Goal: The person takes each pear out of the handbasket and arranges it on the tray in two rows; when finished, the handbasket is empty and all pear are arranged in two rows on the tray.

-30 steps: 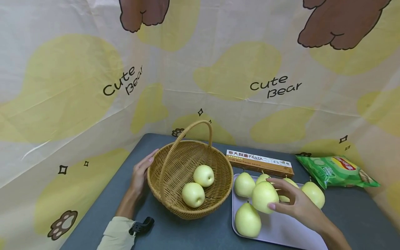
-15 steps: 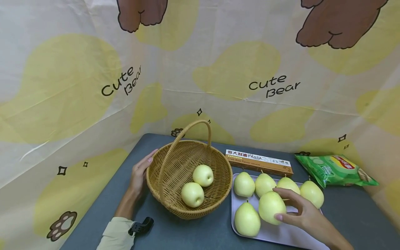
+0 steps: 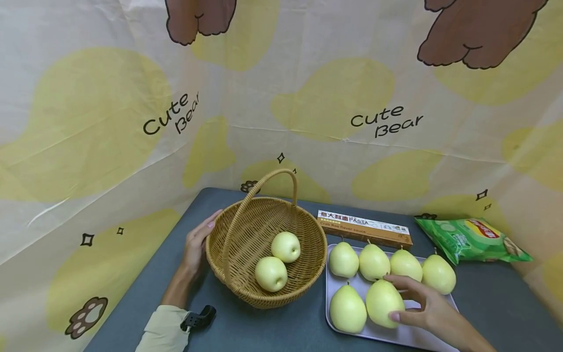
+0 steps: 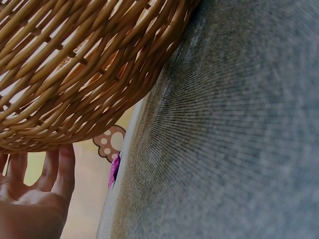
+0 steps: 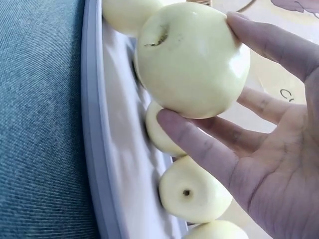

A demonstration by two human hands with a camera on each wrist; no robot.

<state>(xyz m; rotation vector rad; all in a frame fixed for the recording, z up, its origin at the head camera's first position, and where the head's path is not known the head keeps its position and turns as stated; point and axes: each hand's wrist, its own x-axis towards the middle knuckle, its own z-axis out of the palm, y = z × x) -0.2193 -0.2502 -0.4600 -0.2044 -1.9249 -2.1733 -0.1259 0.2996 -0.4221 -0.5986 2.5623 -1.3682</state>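
Left hand flat, fingers extended, right hand fingers loosely curled, gripping

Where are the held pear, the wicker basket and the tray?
held pear [image 3: 383, 303], head view, middle of its skin.
wicker basket [image 3: 233, 274], head view, near inner wall.
tray [image 3: 329, 288], head view, left rim.

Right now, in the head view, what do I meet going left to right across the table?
Left hand → wicker basket → tray of pears → held pear → right hand → green snack bag.
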